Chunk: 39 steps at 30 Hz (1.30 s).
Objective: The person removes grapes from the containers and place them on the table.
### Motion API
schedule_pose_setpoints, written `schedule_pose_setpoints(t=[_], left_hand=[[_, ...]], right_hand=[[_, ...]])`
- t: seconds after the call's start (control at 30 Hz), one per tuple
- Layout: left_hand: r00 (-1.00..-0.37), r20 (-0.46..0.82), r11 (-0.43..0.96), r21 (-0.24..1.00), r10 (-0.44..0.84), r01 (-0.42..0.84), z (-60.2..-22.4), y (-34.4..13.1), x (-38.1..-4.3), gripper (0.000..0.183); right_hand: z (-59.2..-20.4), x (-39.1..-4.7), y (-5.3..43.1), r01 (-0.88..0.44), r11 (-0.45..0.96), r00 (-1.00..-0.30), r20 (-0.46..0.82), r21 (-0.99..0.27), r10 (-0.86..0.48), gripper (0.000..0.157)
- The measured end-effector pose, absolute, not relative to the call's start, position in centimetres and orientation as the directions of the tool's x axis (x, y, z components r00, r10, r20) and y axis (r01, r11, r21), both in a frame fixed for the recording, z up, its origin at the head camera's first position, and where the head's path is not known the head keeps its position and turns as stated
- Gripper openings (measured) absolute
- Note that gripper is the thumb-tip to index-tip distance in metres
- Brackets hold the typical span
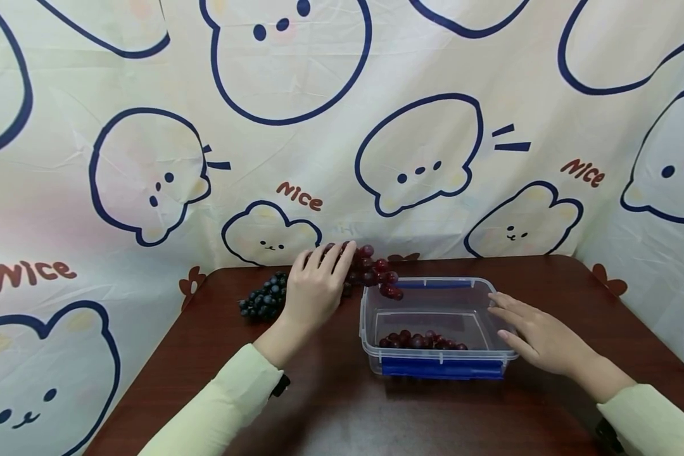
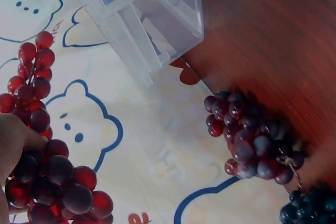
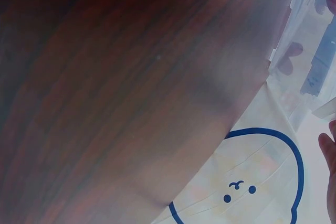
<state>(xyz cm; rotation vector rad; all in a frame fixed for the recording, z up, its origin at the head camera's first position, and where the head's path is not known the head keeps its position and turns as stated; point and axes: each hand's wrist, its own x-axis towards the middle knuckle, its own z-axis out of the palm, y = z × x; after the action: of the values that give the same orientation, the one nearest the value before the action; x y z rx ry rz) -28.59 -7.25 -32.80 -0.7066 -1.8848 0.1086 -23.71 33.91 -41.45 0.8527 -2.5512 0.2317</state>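
Observation:
My left hand [image 1: 315, 288] grips a bunch of red grapes [image 1: 379, 273], held up over the table near the left back rim of a clear plastic box [image 1: 444, 322]. In the left wrist view, the red grapes [image 2: 79, 199] hang on both sides of the fingers. Another bunch of dark red grapes [image 1: 422, 341] lies inside the box along its front wall. Beside the box's right rim is my right hand [image 1: 538, 332], fingers extended and touching or nearly touching the rim; the right wrist view catches only fingertips [image 3: 328, 150] at its edge.
Blue-black grapes [image 1: 264, 297] lie on the brown table [image 1: 330, 405], left of my left hand. Next to them, a dark red bunch [image 2: 249, 140] rests on the table, mostly hidden from the head view. A cartoon-printed cloth [image 1: 422, 139] hangs behind the table and at both sides.

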Motion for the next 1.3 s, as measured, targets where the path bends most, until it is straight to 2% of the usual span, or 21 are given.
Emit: schedule_pose_setpoints(t=[0.13,0.4,0.77,1.3], left_hand=[[-0.267,0.82,0.83,-0.378,0.506,0.41,-32.9,-8.1,-28.5,0.033],[-0.245,0.849,0.849,-0.356,0.469,0.391,-33.3,-10.0,-28.3,0.033],[-0.265,0.871,0.887,-0.322,0.415,0.331,-33.6,-12.0,-27.9,0.035],[-0.393,0.834,0.915,-0.299,0.388,0.269,-34.3,-13.2,-27.2,0.041]], right_hand=[[-41.5,-23.8,34.0,-0.61,0.792,-0.71,0.459,-0.022,-0.534,0.045],[-41.6,-23.8,34.0,-0.606,0.796,-0.71,0.46,-0.012,-0.533,0.046],[-41.6,-23.9,34.0,-0.607,0.795,-0.708,0.458,-0.008,-0.537,0.046],[-41.5,-23.7,33.9,-0.599,0.8,-0.715,0.455,-0.008,-0.531,0.046]])
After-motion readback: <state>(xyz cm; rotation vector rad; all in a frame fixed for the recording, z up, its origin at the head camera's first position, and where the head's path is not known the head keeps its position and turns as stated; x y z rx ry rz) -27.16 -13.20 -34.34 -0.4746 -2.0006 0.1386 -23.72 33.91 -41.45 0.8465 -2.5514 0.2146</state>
